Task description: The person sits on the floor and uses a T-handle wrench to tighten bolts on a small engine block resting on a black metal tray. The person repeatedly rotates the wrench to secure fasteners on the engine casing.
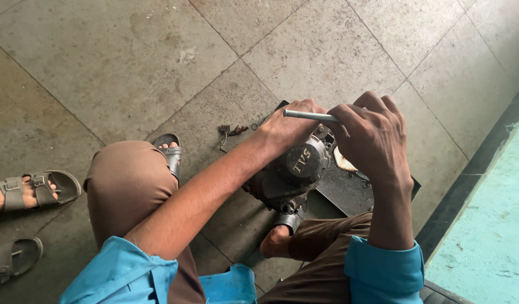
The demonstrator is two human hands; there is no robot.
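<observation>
A dark, greasy engine block [290, 177] with a round side cover sits on the tiled floor between my knees. My left hand [290, 126] rests on its top, fingers curled over the casing. My right hand [372, 138] is closed around a silver metal bar [307, 116], the handle of a tool, which sticks out to the left above the engine. The tool's working end is hidden under my right hand.
A black tray [349, 191] lies under the engine. Small metal parts [231, 130] lie on the tiles left of it. My sandalled feet [170, 151] flank the engine. Another person's sandalled foot [37, 190] is at far left. A teal raised surface [490, 236] borders the right.
</observation>
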